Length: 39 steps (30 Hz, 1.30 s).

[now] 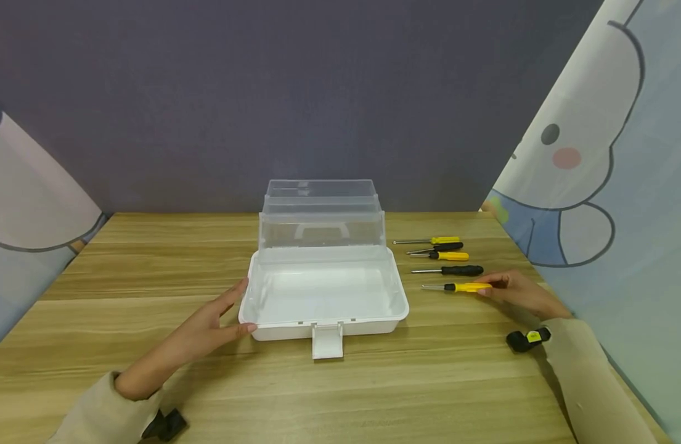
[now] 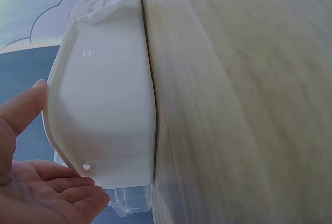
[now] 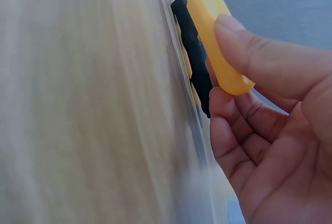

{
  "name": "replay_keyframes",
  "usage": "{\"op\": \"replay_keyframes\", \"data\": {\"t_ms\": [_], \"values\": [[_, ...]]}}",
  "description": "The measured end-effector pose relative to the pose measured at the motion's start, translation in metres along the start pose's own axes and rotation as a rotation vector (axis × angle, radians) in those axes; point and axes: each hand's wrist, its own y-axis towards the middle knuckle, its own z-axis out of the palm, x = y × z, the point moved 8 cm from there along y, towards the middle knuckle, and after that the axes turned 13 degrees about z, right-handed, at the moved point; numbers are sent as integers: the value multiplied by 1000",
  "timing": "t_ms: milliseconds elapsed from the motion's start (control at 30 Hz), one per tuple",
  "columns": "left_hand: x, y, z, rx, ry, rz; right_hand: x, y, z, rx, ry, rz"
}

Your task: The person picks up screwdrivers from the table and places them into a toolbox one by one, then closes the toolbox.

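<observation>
A white plastic toolbox (image 1: pixel 323 290) stands on the table, its clear lid (image 1: pixel 322 225) raised at the back and its front latch (image 1: pixel 327 341) hanging down. My left hand (image 1: pixel 204 330) rests at the box's left end, thumb at the front corner and fingers extended along the side. In the left wrist view the thumb (image 2: pixel 28 105) touches the box rim. On the right, my right hand (image 1: pixel 520 293) pinches the handle end of a yellow-and-black screwdriver (image 1: pixel 464 287). Thumb and fingers close on its yellow handle (image 3: pixel 210 27) in the right wrist view.
Beyond the held screwdriver lies a black-handled screwdriver (image 1: pixel 462 271). Further back are a yellow-and-black screwdriver (image 1: pixel 452 256), another black one (image 1: pixel 448 246) and a yellow one (image 1: pixel 444 240), handles to the right. A dark wall (image 1: pixel 318 92) rises behind the wooden table (image 1: pixel 340 394).
</observation>
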Motion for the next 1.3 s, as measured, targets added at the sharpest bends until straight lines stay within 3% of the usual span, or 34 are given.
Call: {"op": "replay_keyframes", "data": {"t_ms": [800, 1067, 1300], "values": [[0, 0, 0, -3, -7, 6, 14, -5, -13, -101, -88, 15], [-1, 1, 1, 0, 1, 2, 24, -8, -16, -102, -39, -85], [-1, 1, 1, 1, -1, -6, 26, -9, -17, -74, 5, -70]]}}
